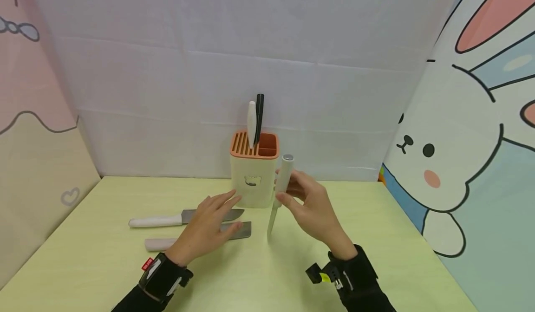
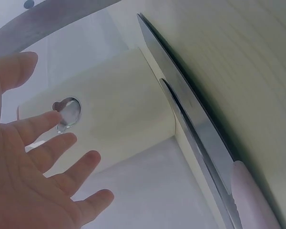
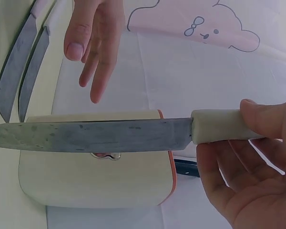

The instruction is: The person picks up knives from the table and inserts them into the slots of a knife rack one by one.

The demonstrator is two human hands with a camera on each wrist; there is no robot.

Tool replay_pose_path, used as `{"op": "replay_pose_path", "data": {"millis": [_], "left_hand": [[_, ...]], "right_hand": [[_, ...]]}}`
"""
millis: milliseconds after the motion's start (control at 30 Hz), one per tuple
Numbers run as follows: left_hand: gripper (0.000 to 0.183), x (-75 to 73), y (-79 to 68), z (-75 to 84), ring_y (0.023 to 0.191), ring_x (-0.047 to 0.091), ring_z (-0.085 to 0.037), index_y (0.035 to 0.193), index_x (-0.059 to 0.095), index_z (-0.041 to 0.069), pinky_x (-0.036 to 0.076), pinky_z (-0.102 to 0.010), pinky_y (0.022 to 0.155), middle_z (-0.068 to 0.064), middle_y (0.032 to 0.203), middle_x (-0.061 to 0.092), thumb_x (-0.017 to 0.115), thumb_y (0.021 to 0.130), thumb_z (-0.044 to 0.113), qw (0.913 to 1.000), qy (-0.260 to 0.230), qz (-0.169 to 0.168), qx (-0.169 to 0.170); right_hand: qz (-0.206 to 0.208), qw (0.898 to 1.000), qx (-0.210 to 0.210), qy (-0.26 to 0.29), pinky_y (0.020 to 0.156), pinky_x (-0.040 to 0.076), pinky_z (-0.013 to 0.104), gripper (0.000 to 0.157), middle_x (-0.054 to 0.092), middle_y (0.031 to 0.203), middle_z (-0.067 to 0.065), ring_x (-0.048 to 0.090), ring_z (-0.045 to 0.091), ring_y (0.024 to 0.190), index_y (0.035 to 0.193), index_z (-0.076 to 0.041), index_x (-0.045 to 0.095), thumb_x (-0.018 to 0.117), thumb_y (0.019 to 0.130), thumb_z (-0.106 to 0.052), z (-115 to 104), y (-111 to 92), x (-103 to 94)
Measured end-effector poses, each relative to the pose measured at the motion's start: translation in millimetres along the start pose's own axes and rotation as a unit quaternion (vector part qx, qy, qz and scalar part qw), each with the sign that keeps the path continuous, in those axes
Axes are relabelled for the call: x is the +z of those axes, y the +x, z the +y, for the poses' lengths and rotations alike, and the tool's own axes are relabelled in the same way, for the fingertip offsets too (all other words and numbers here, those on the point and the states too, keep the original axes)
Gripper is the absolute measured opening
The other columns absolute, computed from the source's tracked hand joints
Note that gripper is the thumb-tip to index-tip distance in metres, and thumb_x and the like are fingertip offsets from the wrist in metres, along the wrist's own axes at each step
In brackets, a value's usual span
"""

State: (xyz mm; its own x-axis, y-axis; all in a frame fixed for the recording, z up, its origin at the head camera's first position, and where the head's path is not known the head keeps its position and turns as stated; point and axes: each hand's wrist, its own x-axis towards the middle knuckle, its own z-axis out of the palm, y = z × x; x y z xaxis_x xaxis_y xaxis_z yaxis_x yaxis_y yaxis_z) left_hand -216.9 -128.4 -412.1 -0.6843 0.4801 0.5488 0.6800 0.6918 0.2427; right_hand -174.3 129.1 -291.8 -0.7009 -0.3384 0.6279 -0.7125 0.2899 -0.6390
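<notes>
My right hand [image 1: 311, 205] grips a kitchen knife [image 1: 284, 175] by its pale handle, thumb on one side and fingers on the other. The blade points down toward the table; in the right wrist view the knife [image 3: 100, 136] shows its whole broad blade, in front of the holder. Fingers spread, my left hand [image 1: 205, 230] hovers before the white knife holder [image 1: 252, 179] and holds nothing. Beneath it lie a white-handled knife [image 1: 156, 221] and a wider-bladed knife [image 1: 159, 244], partly covered by the hand. Both blades point right.
In the holder's orange top stand a white-handled utensil [image 1: 251, 121] and a black-handled one [image 1: 259, 117]. Slots are at the top's left, square compartments at its right. A white cloth wall [image 1: 167, 94] rises behind the table [image 1: 104, 237], with printed panels on both sides.
</notes>
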Motion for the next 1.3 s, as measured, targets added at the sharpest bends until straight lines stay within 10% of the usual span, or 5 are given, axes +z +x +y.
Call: {"op": "replay_pose_path", "data": {"millis": [833, 1300], "left_hand": [[0.055, -10.3, 9.9, 7.0, 0.130, 0.038, -0.025, 0.141, 0.045, 0.014, 0.039, -0.053, 0.099, -0.007, 0.145, 0.041, 0.059, 0.095, 0.041, 0.9962, -0.078, 0.038, -0.008], [0.044, -38.3, 52.6, 36.0, 0.122, 0.047, -0.014, 0.141, 0.044, 0.024, 0.043, -0.039, 0.099, 0.007, 0.137, 0.048, 0.054, 0.099, 0.033, 0.9567, -0.280, 0.075, -0.033]], "right_hand": [[0.010, 0.999, 0.036, 0.015, 0.083, 0.053, 0.035, 0.043, 0.064, 0.110, 0.010, 0.063, 0.022, 0.092, 0.125, 0.000, 0.056, 0.068, 0.085, 0.004, -8.3, -0.5, 2.6], [0.009, 0.999, 0.045, 0.026, 0.083, 0.053, 0.039, 0.042, 0.063, 0.106, 0.013, 0.062, 0.023, 0.092, 0.124, 0.003, 0.053, 0.068, 0.085, 0.003, -11.5, -1.7, 4.5]]}}
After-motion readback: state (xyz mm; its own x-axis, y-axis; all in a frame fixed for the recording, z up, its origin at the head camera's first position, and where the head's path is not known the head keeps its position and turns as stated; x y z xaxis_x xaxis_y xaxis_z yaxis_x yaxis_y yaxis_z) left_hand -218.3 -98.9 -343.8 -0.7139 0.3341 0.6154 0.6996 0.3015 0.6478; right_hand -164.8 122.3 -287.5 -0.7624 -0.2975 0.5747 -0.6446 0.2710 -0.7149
